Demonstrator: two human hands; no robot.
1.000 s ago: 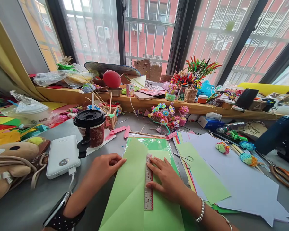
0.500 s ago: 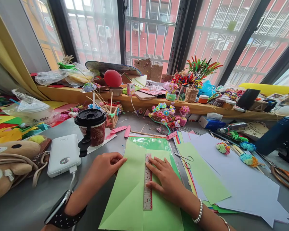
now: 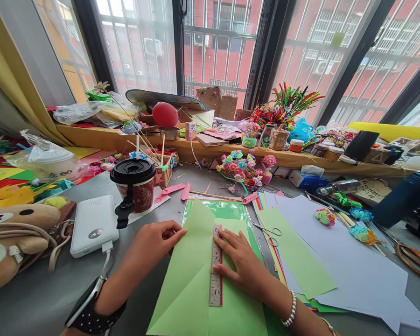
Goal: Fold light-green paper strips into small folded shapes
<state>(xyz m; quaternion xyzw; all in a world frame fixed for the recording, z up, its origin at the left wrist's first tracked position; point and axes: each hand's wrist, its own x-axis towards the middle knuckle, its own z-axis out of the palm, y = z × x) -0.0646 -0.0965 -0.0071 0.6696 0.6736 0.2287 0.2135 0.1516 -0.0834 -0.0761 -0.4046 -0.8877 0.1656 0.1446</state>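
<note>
A light green sheet of paper [image 3: 185, 284] with crease lines lies in front of me over a shiny green plastic packet [image 3: 231, 208]. My left hand [image 3: 161, 240] pinches the sheet's left edge between thumb and fingers, and that side is lifted, with its upper corner raised. A clear ruler [image 3: 216, 284] with a red edge stands lengthwise along the middle of the paper. My right hand [image 3: 240, 259] lies spread over it, fingertips and thumb pressing its right side down; nothing is gripped in that hand.
Scissors [image 3: 272, 232] rest right of the packet, beside a green paper strip [image 3: 297, 256] and white sheets [image 3: 357, 261]. On the left stand a lidded coffee cup [image 3: 142, 191] and a white power bank [image 3: 94, 226] with a cable. Craft flowers [image 3: 240, 168] are at the back.
The left part of the green sheet has risen a little and shifted right with my left hand. My right hand and the ruler keep their place on the paper.
</note>
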